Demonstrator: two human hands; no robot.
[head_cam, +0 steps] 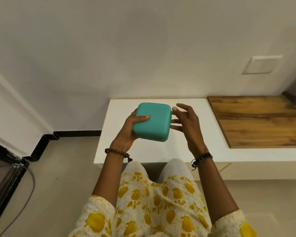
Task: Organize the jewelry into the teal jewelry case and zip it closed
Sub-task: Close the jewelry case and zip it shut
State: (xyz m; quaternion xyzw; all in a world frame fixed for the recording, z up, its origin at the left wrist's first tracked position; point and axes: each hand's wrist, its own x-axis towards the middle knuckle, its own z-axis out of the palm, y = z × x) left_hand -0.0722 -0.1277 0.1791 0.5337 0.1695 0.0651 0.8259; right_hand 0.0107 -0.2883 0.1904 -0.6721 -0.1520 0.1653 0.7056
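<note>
your left hand is gripping the closed teal jewelry case above the white table; your right hand is hovering beside it, fingers spread loose; wood board sitting right, pale wall behind

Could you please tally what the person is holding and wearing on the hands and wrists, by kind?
Teal case, held in the left hand: 1
Wrist bracelets: 2
Finger ring: 1
Total: 4
</note>
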